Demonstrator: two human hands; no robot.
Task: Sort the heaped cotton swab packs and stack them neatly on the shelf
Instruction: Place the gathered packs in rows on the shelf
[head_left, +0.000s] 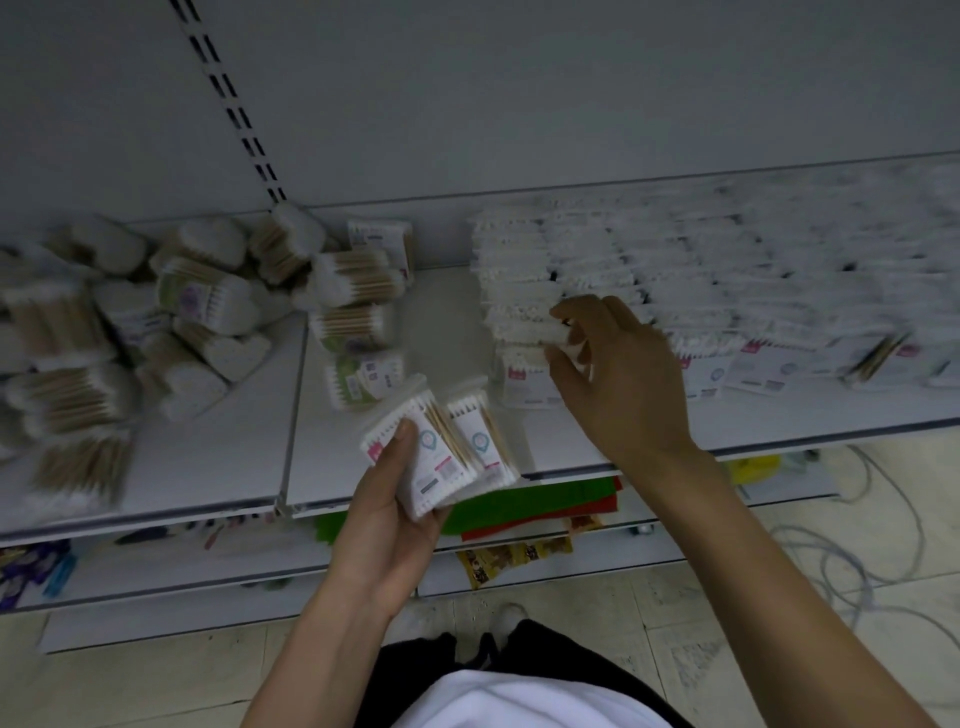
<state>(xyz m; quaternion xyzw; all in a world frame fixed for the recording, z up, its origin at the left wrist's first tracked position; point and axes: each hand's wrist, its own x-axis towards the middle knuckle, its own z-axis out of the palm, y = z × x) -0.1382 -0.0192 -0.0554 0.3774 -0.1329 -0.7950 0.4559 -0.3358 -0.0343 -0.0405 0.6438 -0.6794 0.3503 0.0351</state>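
R fingers (569, 312) half curled, thumb & index pinching the end of a swab pack (524, 332) in the leftmost stack (511, 260) on the shelf (447, 322); bit blurred there. R hand (623, 379) reaches in over the shelf front. L hand (384, 519) grips two packs (447, 452), tilted, thumb across the front one, at the shelf edge. More stacked rows (753, 270) run to the right. Loose heap (156, 322) lies at the left end, well apart from the stack.
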